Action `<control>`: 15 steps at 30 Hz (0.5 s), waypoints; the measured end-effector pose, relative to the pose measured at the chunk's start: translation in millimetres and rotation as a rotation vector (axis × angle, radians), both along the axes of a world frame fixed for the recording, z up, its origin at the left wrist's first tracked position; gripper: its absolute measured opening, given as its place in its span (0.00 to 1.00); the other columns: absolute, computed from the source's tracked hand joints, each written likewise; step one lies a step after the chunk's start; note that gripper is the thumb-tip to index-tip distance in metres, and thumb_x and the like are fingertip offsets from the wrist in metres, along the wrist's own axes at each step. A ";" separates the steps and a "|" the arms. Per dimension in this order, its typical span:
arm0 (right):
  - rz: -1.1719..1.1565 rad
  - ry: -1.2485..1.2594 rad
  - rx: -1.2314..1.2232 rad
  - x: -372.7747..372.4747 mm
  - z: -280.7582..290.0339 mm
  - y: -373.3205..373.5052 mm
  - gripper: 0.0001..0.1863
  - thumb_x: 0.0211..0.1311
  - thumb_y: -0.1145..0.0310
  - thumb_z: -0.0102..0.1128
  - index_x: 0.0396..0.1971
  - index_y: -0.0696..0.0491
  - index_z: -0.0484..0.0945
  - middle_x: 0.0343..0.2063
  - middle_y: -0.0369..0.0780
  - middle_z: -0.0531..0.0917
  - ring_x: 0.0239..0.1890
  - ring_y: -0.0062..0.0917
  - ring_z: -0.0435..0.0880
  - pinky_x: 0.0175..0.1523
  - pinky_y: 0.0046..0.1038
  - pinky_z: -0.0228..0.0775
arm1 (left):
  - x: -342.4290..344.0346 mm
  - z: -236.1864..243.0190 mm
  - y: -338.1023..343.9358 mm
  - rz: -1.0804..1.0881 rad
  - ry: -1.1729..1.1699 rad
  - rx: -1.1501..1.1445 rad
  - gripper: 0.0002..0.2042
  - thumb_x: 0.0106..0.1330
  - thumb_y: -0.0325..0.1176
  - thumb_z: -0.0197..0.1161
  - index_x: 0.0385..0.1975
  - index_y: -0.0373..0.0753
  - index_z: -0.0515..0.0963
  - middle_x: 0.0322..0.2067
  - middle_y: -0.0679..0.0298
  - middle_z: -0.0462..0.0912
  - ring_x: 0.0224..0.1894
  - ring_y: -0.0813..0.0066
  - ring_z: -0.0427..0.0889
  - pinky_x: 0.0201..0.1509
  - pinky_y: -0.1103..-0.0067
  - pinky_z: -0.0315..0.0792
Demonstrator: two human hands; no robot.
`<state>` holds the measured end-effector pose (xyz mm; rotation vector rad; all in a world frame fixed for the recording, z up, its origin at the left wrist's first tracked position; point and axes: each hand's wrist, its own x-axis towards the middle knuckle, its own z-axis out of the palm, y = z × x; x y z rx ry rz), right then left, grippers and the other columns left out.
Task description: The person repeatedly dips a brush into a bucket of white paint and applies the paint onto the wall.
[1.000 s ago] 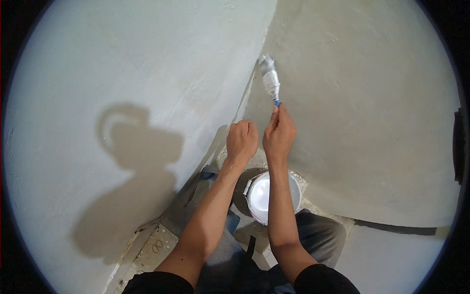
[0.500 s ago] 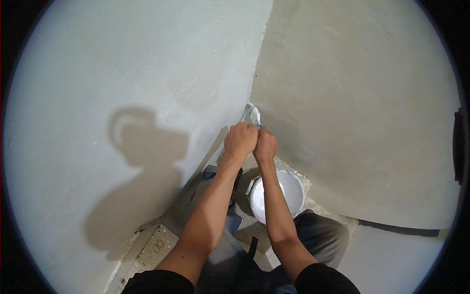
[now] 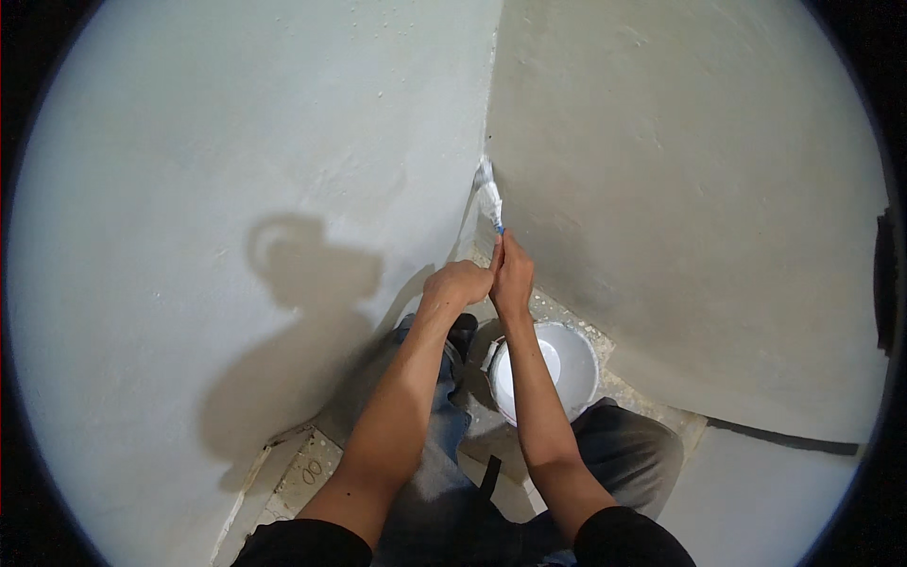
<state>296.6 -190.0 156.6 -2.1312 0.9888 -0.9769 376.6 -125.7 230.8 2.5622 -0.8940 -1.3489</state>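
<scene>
A paintbrush (image 3: 489, 197) with a blue handle and white paint over its head points up into the wall corner, its bristle tip touching the seam. My right hand (image 3: 513, 276) is closed round the handle just below the head. Close against it on the left, my left hand (image 3: 459, 282) is closed too, at the lower end of the handle, which the fingers hide. Below my right forearm stands a white bucket (image 3: 581, 373) with white paint inside, partly covered by that arm.
A pale left wall (image 3: 312, 123) and a beige-grey right wall (image 3: 690, 208) meet at the corner. Speckled stone floor (image 3: 628, 383) shows around the bucket. My knees (image 3: 633, 439) flank the bucket. A dark strip (image 3: 784, 438) runs along the right wall's lower edge.
The paintbrush has moved up along the corner seam and now shows more of its head. My left hand has shifted slightly down against the right.
</scene>
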 end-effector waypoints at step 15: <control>0.012 0.122 -0.045 -6.2 43.5 3.0 0.11 0.66 0.66 0.47 0.30 0.59 0.73 0.19 0.52 0.75 0.23 0.50 0.75 0.27 0.43 0.64 | 11.5 -40.1 -4.0 -0.211 0.010 0.067 0.24 0.61 0.42 0.43 0.54 0.38 0.72 0.57 0.51 0.70 0.60 0.56 0.69 0.62 0.65 0.61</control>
